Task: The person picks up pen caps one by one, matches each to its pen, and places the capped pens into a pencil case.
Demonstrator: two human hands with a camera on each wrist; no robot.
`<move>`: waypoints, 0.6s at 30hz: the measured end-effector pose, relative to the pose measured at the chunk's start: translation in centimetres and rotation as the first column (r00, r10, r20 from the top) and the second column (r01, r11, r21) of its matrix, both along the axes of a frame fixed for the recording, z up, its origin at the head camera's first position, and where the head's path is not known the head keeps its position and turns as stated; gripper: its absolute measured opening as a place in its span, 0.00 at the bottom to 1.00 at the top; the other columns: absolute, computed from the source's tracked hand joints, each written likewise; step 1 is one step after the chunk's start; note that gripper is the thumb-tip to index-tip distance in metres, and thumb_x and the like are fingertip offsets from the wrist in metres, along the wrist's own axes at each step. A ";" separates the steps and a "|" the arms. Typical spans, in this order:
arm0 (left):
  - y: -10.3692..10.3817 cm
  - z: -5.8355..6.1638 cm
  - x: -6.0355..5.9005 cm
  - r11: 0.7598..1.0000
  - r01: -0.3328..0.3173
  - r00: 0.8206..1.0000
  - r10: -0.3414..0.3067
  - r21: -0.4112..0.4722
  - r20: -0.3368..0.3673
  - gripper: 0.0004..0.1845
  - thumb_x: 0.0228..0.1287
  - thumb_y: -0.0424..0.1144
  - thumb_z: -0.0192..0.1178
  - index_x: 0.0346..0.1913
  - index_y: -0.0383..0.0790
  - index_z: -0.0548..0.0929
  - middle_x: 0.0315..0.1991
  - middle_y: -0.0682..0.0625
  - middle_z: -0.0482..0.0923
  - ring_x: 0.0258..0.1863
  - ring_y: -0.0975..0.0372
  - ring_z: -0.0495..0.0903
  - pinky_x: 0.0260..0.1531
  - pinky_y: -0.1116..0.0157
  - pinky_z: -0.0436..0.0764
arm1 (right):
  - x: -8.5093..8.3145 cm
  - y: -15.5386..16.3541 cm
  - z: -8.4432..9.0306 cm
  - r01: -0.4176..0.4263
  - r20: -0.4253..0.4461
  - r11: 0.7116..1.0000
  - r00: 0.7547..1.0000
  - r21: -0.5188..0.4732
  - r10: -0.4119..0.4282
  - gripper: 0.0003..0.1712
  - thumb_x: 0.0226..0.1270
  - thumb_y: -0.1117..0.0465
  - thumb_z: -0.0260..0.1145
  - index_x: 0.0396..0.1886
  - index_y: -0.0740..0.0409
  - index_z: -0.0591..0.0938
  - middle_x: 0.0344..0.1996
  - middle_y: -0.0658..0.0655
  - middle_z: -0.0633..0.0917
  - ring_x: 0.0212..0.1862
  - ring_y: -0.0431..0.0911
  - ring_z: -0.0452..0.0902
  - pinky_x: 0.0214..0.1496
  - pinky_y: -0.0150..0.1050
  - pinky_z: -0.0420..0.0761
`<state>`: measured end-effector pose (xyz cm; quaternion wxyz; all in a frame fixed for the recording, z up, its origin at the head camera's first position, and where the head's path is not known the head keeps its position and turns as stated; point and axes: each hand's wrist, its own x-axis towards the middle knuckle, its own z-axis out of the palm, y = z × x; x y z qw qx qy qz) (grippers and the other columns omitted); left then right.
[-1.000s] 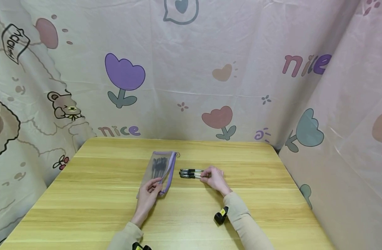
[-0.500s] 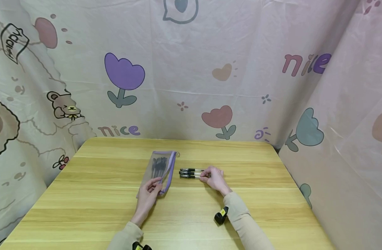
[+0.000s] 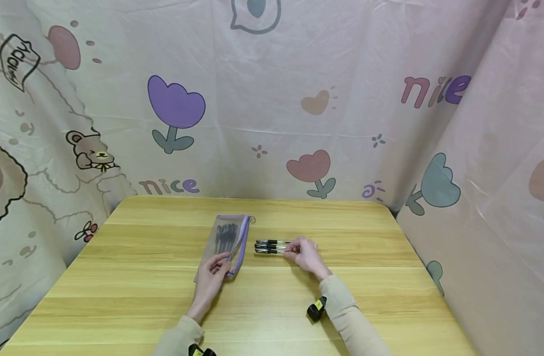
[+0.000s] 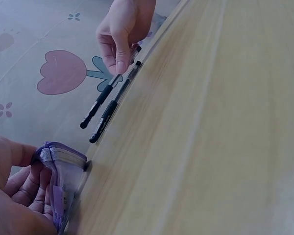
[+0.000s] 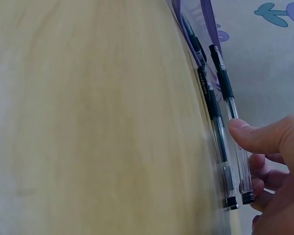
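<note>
The right hand is pinching one of two gel pens lying on the worktop just beside the mesh pencil pouch, whose near end the left hand is gripping. Lifting that pen could nudge its neighbour, sending it rolling away.

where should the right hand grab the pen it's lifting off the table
At the clear barrel near its back end, where the right hand already pinches the lifted pen. Come from the right: it lies lengthwise left-right, cap toward the pouch, a second pen close alongside.
</note>
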<state>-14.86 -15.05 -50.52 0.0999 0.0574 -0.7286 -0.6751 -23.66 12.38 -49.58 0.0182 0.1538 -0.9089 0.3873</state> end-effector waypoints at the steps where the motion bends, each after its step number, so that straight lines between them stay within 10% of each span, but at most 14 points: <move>1: 0.0 0.0 0.0 1.000 -0.001 1.000 0.001 0.001 0.002 0.18 0.68 0.28 0.61 0.58 0.23 0.78 0.37 0.46 0.82 0.29 0.74 0.77 0.32 0.78 0.78 | 0.0 0.0 0.0 -0.003 0.000 1.000 1.000 -0.002 0.003 0.03 0.59 0.62 0.76 0.30 0.51 0.88 0.30 0.48 0.82 0.36 0.41 0.69 0.48 0.41 0.56; 18: 0.0 -0.2 -0.1 1.000 -0.014 1.000 0.014 -0.003 -0.015 0.16 0.67 0.27 0.61 0.56 0.23 0.80 0.34 0.50 0.82 0.28 0.73 0.77 0.31 0.77 0.78 | 0.5 -0.2 0.9 -0.067 0.037 0.998 0.997 -0.013 0.068 0.03 0.60 0.62 0.73 0.34 0.52 0.88 0.33 0.49 0.86 0.40 0.41 0.75 0.58 0.47 0.60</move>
